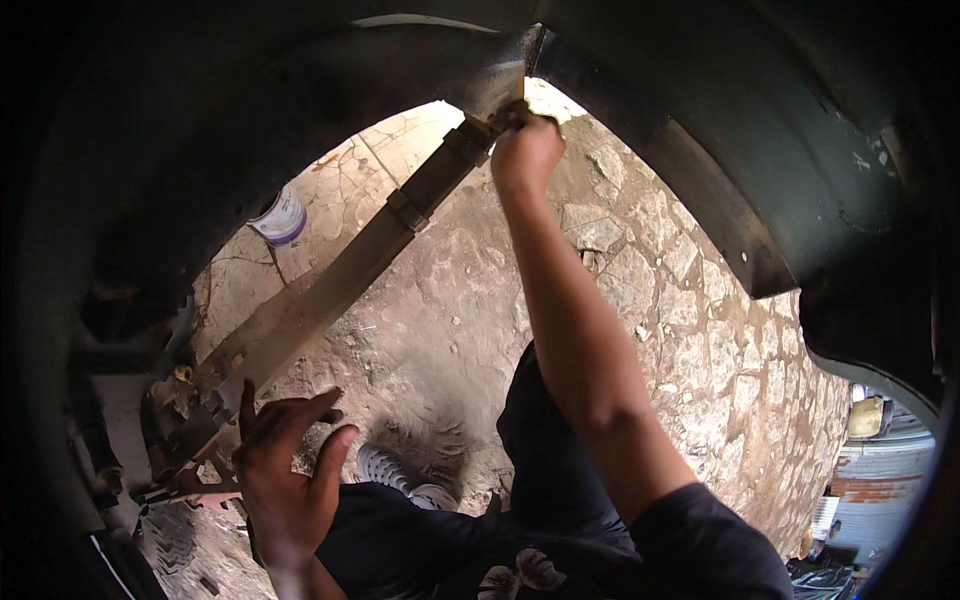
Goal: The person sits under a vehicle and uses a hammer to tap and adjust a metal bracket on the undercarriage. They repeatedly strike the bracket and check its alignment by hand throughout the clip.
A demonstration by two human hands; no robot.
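Note:
A long, dusty leaf spring [355, 262] with dark clamps slants from the lower left up to a metal bracket [497, 90] at the top. My right hand [527, 155] is closed in a fist beside the spring's upper end, just under the bracket. Whatever is inside that fist is hidden; a dark bit shows over the knuckles. Lower down, my left hand [288, 465] is held up with its fingers spread and bent, near the spring's lower end. Nothing is in it.
A dark curved metal panel [750, 130], like a wheel arch, surrounds the view. Below lies a rough stone floor [690, 330]. A white and purple bucket [280, 218] stands left of the spring. Dark mechanical parts [110, 400] crowd the left side. Corrugated sheet metal [880, 485] and clutter lie far right.

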